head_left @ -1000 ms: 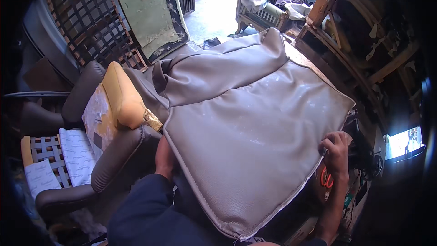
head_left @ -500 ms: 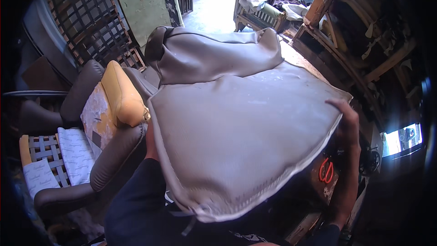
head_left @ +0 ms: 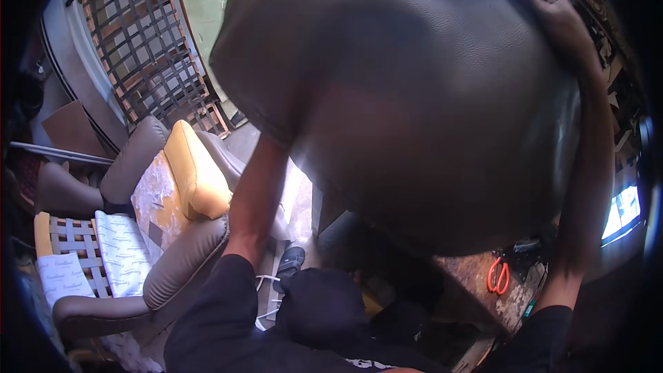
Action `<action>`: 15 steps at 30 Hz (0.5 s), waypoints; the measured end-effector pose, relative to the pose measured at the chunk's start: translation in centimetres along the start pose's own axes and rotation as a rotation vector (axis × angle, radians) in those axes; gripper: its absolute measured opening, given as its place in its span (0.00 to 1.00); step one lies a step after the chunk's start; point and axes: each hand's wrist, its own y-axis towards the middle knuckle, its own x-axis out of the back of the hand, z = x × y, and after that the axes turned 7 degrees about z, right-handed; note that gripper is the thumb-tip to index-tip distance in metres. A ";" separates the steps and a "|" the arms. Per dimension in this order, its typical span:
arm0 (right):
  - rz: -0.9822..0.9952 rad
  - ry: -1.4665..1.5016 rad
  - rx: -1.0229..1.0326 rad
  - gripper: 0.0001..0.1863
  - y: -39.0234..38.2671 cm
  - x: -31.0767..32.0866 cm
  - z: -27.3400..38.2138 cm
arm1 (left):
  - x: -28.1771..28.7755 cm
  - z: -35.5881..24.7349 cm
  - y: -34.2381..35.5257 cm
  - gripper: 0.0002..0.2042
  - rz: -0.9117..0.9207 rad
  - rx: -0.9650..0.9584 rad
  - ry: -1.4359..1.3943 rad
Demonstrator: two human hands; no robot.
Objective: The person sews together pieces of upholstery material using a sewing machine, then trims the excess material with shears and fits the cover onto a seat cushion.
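Observation:
A large grey-brown leather cushion cover [head_left: 428, 103] is raised in front of me and fills the upper middle of the head view. It bulges, and its smooth grained side is toward me. My right hand [head_left: 554, 15] grips its edge at the upper right, fingers bent over the rim. From the lower left my left forearm [head_left: 257, 190] reaches up and passes behind the cover's lower left edge. The left hand itself is hidden there, so its fingers do not show.
To my left stands a partly stripped armchair with grey-brown arms [head_left: 186, 262], yellow foam [head_left: 197, 173] and woven webbing [head_left: 74, 238]. A webbed frame [head_left: 138, 34] leans behind it. Red-handled scissors [head_left: 497, 276] lie on a worn wooden surface [head_left: 466, 273] at lower right.
The cover has been lifted and turned, so its seamed flat panel no longer faces me. My right hand has moved up along with it, and my left forearm has come into view.

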 end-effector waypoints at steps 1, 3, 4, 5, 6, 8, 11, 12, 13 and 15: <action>0.070 0.070 -0.064 0.30 0.4 -1.0 -0.9 | 1.3 0.3 -0.5 0.30 -0.039 0.026 0.026; 0.063 0.061 -0.297 0.32 -0.1 -6.4 -3.7 | 5.3 2.1 -3.1 0.30 -0.176 0.095 0.049; -0.043 -0.111 -0.325 0.32 -0.2 -8.4 -5.1 | 6.8 2.7 -4.2 0.30 -0.246 0.125 0.064; -0.139 -0.282 -0.357 0.32 -0.6 -10.9 -7.1 | 8.3 3.6 -5.9 0.30 -0.307 0.151 0.064; -0.190 -0.369 -0.307 0.31 -1.6 -13.0 -9.0 | 9.7 4.3 -7.5 0.30 -0.358 0.170 0.070; -0.291 -0.359 -0.092 0.30 -5.2 -18.5 -11.3 | 11.8 5.9 -10.6 0.30 -0.425 0.203 0.087; 0.028 -0.515 -0.112 0.34 -15.1 -29.8 -7.2 | 13.9 5.4 -13.7 0.31 -0.477 0.206 0.248; 0.216 -0.425 -0.221 0.34 -18.0 -32.3 -7.0 | 14.3 6.0 -14.8 0.31 -0.471 0.214 0.395; 0.351 -0.220 -0.418 0.34 -21.1 -35.1 -8.9 | 14.8 6.9 -16.3 0.31 -0.476 0.244 0.581; 0.343 -0.152 -0.446 0.33 -22.1 -34.7 -8.5 | 15.8 6.5 -17.2 0.31 -0.559 0.229 0.533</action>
